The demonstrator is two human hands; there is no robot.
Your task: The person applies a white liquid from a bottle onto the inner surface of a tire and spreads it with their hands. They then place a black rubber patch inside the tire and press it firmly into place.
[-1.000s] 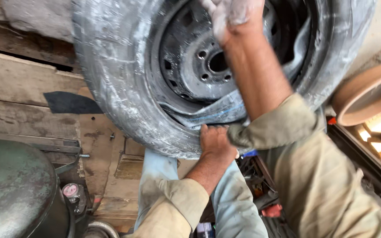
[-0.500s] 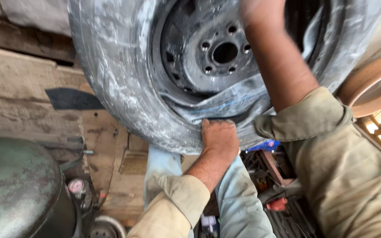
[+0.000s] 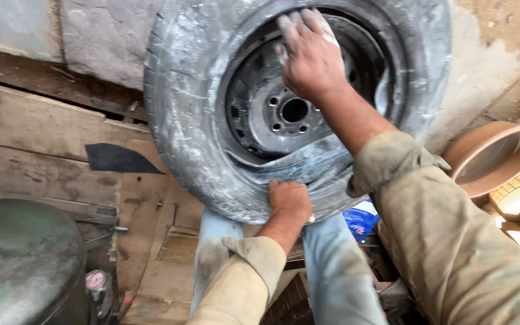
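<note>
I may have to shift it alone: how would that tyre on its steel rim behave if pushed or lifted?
The tyre looks heavy for its size, since a steel rim sits inside it. Standing on its tread, it would probably roll or tip once the left hand and right hand let go. Its pale smeared coating may be slippery.

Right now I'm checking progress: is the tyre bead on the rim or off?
Partly off: near the left hand the tyre wall sags clear of the rim. The far side is hidden.
</note>
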